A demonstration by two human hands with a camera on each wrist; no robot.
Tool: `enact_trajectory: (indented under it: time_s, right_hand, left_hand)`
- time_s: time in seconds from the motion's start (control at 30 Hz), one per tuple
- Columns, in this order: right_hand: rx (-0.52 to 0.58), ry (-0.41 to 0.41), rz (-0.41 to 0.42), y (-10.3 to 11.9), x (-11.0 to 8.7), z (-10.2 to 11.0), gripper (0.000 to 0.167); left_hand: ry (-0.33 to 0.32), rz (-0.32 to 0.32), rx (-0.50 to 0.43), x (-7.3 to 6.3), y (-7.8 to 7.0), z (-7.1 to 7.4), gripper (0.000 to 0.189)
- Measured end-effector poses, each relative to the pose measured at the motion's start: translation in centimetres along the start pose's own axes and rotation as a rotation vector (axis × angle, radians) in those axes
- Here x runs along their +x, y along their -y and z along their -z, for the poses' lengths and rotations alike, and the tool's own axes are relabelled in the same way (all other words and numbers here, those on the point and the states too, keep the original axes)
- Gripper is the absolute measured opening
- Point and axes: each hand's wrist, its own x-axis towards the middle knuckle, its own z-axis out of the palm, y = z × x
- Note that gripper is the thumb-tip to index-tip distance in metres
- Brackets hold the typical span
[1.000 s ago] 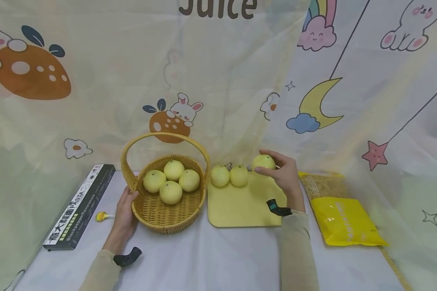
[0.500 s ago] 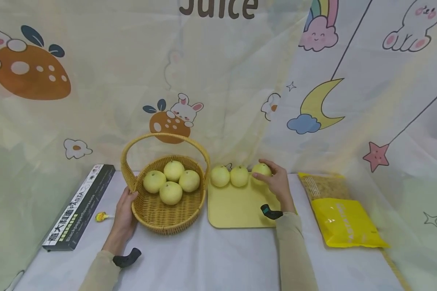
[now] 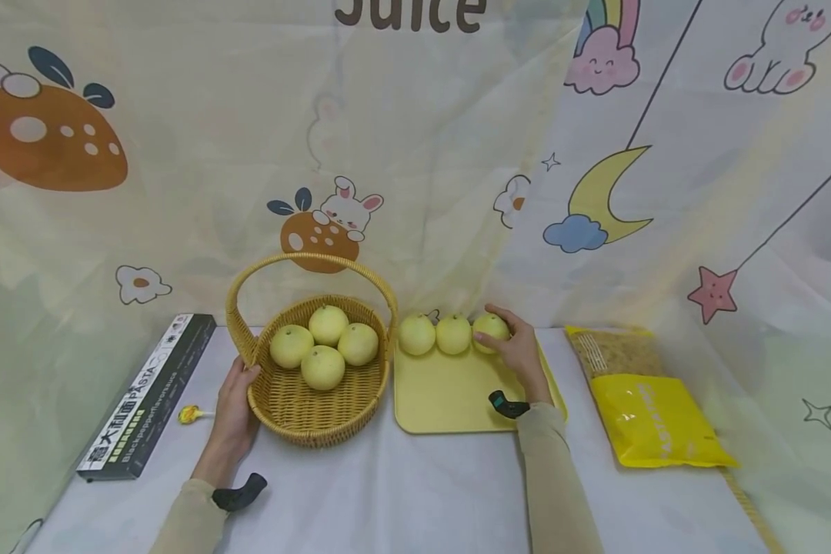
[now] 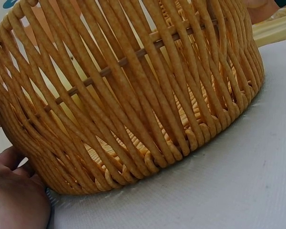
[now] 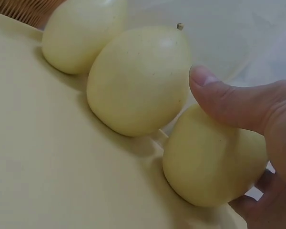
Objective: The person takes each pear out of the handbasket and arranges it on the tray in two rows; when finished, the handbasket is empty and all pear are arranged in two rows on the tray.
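Note:
My right hand [image 3: 522,358] curls round a pale yellow pear [image 5: 214,160] at the far right corner of the yellow tray [image 3: 450,396]. The thumb lies on top and the fingers pass behind it. To its left two more pears, a middle one [image 3: 453,335] and a left one [image 3: 417,335], form a row along the tray's back edge. My left hand [image 3: 235,408] grips the left side of the wicker basket [image 3: 312,440], thumb at the rim below the arched handle [image 3: 305,255]. Several pears [image 3: 323,368] sit towards the back inside the basket.
A dark pasta box [image 3: 148,396] lies at the left, with a lollipop [image 3: 190,415] between it and my left hand. A yellow pasta bag [image 3: 654,419] lies right of the tray. Behind the table hangs a printed cloth [image 3: 429,169].
My right hand has moved the pear down and slightly left, from above the tray to the right end of the row. The left hand keeps its hold on the basket.

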Motion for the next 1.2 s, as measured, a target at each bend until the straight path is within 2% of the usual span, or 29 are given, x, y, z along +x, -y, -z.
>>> enact_trajectory:
  time_s: [0.17, 0.4, 0.63, 0.87, 1.2]
  right_hand:
    - [0.034, 0.017, -0.007, 0.6, -0.5, 0.2, 0.083]
    - [0.037, 0.05, 0.025, -0.2, -0.8, 1.8, 0.097]
    - [0.052, 0.086, -0.017, -0.2, -1.2, 3.7, 0.092]
    - [0.048, 0.108, -0.017, -0.6, -1.0, 2.9, 0.079]
    - [0.012, 0.083, -0.009, -1.0, -0.7, 2.3, 0.082]
  left_hand:
    - [0.001, -0.012, -0.017, 0.1, 0.2, 0.1, 0.059]
    - [-0.004, -0.021, -0.063, 0.1, 0.3, 0.2, 0.06]
    - [-0.002, -0.014, -0.027, 0.0, 0.4, 0.0, 0.059]
    - [-0.003, -0.018, -0.014, 0.1, 0.5, 0.1, 0.059]
    - [-0.01, -0.007, -0.011, 0.1, 0.3, 0.0, 0.058]
